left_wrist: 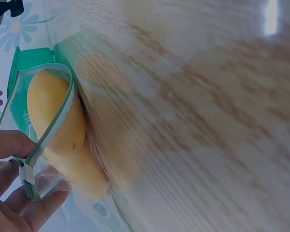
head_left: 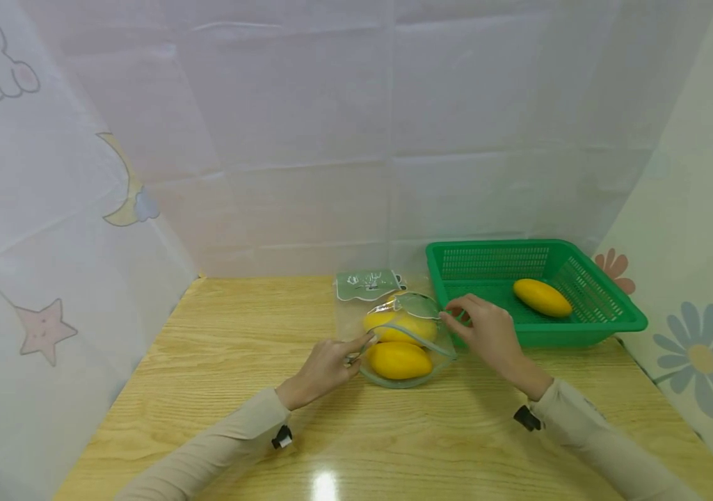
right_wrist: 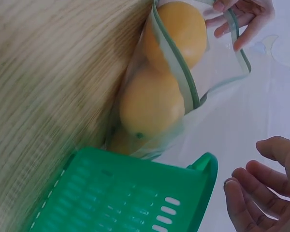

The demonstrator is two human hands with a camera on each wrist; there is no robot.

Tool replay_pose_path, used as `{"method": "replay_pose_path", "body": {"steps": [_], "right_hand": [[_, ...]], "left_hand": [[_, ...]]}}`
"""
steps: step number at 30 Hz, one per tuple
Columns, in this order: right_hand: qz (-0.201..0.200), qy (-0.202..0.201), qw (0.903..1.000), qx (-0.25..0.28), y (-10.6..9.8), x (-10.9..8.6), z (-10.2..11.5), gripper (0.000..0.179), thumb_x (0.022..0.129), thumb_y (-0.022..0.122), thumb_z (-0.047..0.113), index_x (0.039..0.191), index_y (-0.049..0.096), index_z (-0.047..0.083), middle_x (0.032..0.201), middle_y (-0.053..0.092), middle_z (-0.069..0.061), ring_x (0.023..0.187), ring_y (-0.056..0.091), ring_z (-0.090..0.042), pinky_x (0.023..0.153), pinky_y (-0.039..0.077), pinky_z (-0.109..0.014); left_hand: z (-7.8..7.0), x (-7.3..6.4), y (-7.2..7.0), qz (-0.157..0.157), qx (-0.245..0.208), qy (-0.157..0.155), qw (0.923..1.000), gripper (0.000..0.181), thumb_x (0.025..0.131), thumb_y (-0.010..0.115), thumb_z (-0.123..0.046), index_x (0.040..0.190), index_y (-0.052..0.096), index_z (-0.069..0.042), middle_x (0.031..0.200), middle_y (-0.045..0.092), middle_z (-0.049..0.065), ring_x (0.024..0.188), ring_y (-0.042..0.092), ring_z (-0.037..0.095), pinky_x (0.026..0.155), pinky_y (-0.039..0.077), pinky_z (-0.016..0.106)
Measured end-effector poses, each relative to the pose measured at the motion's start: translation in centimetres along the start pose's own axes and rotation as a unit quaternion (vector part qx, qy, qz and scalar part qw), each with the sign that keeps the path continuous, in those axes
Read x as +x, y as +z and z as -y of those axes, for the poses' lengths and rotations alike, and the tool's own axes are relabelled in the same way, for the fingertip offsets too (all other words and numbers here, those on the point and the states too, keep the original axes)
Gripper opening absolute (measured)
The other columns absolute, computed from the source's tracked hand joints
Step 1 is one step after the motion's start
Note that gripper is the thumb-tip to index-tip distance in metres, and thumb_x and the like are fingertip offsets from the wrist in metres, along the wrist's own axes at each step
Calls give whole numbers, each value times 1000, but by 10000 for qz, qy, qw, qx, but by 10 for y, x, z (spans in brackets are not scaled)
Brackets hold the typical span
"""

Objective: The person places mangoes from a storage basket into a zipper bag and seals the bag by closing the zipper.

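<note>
Remote station, three feeds. I count two patterned backdrop sheets at least, the rear one [head_left: 343, 139] rising behind the far edge of the bench. Bench [head_left: 256, 306]: one, wood-grain top. Basket: one, green, slotted [head_left: 606, 325], standing at the bench's far right corner. Sleeves: two, beige, left [head_left: 225, 435] and right [head_left: 600, 438], coming in from the near side; one black fitting shows at each wrist.

Bag: one, clear with a green zip rim [head_left: 440, 348], lying just left of the basket. Its green printed panel [head_left: 369, 284] is near the bench's far edge; its mouth gapes toward the near edge.

Hands: two. I read the left hand [head_left: 325, 365] as pinching the bag's rim between thumb and fingers, at the mouth's left side. The right hand [head_left: 487, 334] is empty, fingers loosely bent, just beside the bag's right side and near the basket's front left corner; the right-wrist feed shows it apart from the bag.

Mangoes: four visible. Three are in the bag, in a row: front mango [head_left: 400, 360] at the mouth, middle mango [right_wrist: 152, 104] behind it, rear mango [right_wrist: 120, 142] mostly hidden. The fourth mango [head_left: 542, 298] lies alone in the basket, toward its right side.

Zip slider [left_wrist: 26, 174]: one, white, on the rim beside the left fingers.
</note>
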State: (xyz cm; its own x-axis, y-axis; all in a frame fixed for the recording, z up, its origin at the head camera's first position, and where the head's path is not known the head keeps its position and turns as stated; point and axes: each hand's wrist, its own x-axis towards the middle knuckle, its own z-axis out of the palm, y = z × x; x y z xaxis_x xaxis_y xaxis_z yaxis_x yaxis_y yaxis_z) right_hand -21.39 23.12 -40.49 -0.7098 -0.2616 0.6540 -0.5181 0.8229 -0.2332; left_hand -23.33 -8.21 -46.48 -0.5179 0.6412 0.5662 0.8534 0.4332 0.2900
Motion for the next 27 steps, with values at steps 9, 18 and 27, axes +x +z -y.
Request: {"method": "replay_pose_path", "body": {"steps": [9, 18, 27], "right_hand": [[-24, 288, 9996, -66, -7, 2, -20, 17, 84, 79, 18, 94, 73, 5, 84, 67, -7, 68, 63, -23, 53, 50, -37], [83, 447, 9989, -77, -10, 3, -32, 17, 86, 78, 15, 96, 73, 3, 88, 68, -10, 71, 65, -27, 57, 53, -42], [122, 638, 9979, -42, -12, 4, -43, 16, 86, 77, 15, 96, 72, 3, 89, 68, -12, 71, 65, -28, 53, 52, -41]], "left_hand": [[1, 1, 1, 5, 67, 30, 10000, 60, 77, 78, 5, 134, 60, -1, 96, 75, 10, 42, 22, -5, 39, 23, 9], [0, 2, 0, 86, -90, -53, 9999, 59, 80, 75, 6, 136, 58, -2, 114, 71, 11, 41, 20, -6, 39, 22, 9], [2, 1, 1, 124, -8, -72, 9999, 58, 81, 75, 4, 136, 58, -2, 112, 72, 11, 41, 19, -6, 39, 22, 9]]}}
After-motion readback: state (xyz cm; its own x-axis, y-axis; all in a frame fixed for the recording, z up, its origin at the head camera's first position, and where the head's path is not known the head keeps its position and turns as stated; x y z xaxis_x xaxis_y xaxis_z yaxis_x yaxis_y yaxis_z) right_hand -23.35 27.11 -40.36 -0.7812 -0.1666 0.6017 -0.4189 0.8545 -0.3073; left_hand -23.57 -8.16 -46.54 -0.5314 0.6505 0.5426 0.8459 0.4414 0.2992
